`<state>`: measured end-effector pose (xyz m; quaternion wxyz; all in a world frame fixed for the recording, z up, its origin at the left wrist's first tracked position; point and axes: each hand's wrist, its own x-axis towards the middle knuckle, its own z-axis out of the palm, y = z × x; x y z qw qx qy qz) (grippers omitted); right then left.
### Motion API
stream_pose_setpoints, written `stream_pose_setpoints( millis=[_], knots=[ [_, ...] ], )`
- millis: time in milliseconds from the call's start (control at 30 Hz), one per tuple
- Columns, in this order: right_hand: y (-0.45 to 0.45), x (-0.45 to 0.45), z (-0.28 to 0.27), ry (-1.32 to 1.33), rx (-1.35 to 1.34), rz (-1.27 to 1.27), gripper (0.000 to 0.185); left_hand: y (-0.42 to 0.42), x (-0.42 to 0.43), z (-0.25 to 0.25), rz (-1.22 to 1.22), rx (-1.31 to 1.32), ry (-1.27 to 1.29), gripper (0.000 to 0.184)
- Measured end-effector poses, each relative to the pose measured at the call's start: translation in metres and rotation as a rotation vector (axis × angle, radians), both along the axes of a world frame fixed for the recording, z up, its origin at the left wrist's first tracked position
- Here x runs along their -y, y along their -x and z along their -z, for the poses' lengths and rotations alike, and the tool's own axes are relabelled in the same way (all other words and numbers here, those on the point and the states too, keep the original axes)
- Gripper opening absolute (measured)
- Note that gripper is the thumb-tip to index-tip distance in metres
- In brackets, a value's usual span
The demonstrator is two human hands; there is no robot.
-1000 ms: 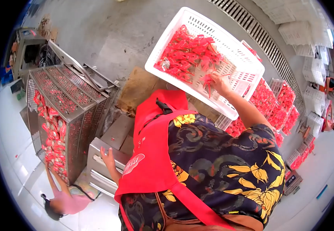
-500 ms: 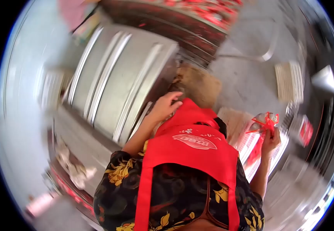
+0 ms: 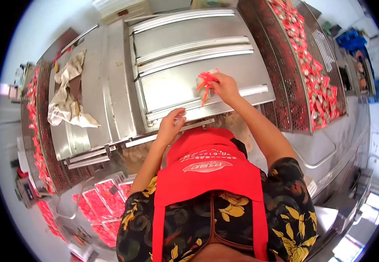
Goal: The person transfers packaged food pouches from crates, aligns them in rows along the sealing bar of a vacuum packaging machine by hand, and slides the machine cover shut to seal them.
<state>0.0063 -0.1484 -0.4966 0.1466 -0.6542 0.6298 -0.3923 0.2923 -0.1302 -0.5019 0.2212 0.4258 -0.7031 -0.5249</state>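
Note:
My right hand is closed round a small bunch of red-and-clear plastic pieces, which look like packets; their exact kind is hard to make out. Red strips dangle from it. The bunch hangs above a stainless-steel machine top fitted with long raised bars. Near the front edge of that top is my left hand, fingers loosely bent and apart, holding nothing.
A perforated crate at the right holds many red-and-silver packets. Crumpled cloth lies on the steel lid at left. Trays of red packets sit lower left, beside another perforated crate.
The view has turned left, from the floor and stacked trays to the steel machine top. My right hand has carried the red-and-clear bunch from my right side over the machine. My left hand stays empty.

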Motion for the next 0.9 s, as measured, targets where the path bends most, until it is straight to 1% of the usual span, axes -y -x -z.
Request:
stream_pose_setpoints(
  millis=[33,100,167,233,267,333,367,433,467,533,567,600,667,700,733,800,833,867,900],
  knots=[
    [-0.008,0.024,0.013,0.001,-0.006,-0.032,0.018,-0.008,0.002,0.008,-0.049,0.010,0.012,0.034],
    [-0.025,0.060,0.033,-0.174,-0.042,-0.049,0.014,-0.013,0.004,0.012,-0.114,-0.012,0.005,0.034],
    [-0.039,0.081,0.047,-0.212,-0.035,-0.076,0.014,-0.010,0.006,0.018,-0.175,-0.030,-0.007,0.033],
    [-0.050,0.091,0.050,-0.275,0.005,-0.078,0.014,0.007,0.014,0.025,-0.147,-0.030,-0.085,0.032],
    [-0.052,0.096,0.055,-0.275,0.006,-0.100,0.014,0.018,0.018,0.028,-0.169,-0.028,-0.085,0.032],
    [-0.052,0.102,0.067,-0.300,0.008,-0.120,0.026,0.045,0.028,0.035,-0.100,-0.067,-0.070,0.030],
    [-0.049,0.103,0.069,-0.304,0.009,-0.132,0.026,0.058,0.035,0.042,-0.111,-0.064,-0.073,0.030],
    [-0.042,0.099,0.056,-0.195,0.307,-0.178,0.049,0.082,0.048,0.063,-0.027,-0.094,-0.122,0.032],
    [-0.035,0.098,0.050,-0.200,0.309,-0.186,0.049,0.090,0.052,0.072,-0.035,-0.092,-0.125,0.032],
    [-0.007,0.097,0.045,-0.414,0.353,-0.089,0.073,0.108,0.060,0.079,-0.153,-0.056,-0.113,0.036],
    [0.011,0.095,0.047,-0.471,0.389,-0.095,0.050,0.116,0.061,0.083,-0.259,-0.082,-0.055,0.035],
    [0.029,0.092,0.049,-0.478,0.395,-0.095,0.050,0.122,0.061,0.081,-0.259,-0.076,-0.062,0.035],
    [0.067,0.079,0.051,-0.480,0.670,-0.195,0.032,0.140,0.063,0.072,-0.447,0.092,-0.035,0.031],
    [0.081,0.069,0.051,-0.353,0.471,-0.215,0.019,0.152,0.064,0.062,-0.451,0.027,-0.170,0.030],
    [0.091,0.058,0.053,-0.360,0.480,-0.207,0.019,0.166,0.065,0.061,-0.444,0.037,-0.179,0.030],
    [0.106,0.031,0.055,-0.165,0.450,-0.289,0.026,0.197,0.066,0.060,-0.411,-0.213,-0.748,0.034],
    [0.116,0.021,0.049,-0.088,0.274,-0.349,0.024,0.212,0.064,0.051,-0.445,-0.245,-0.862,0.038],
    [0.123,0.008,0.042,-0.091,0.282,-0.338,0.024,0.224,0.064,0.058,-0.438,-0.234,-0.868,0.038],
    [0.129,-0.005,0.034,-0.267,0.307,-0.311,0.024,0.235,0.064,0.071,-0.432,-0.161,-0.855,0.040]
  ],
)
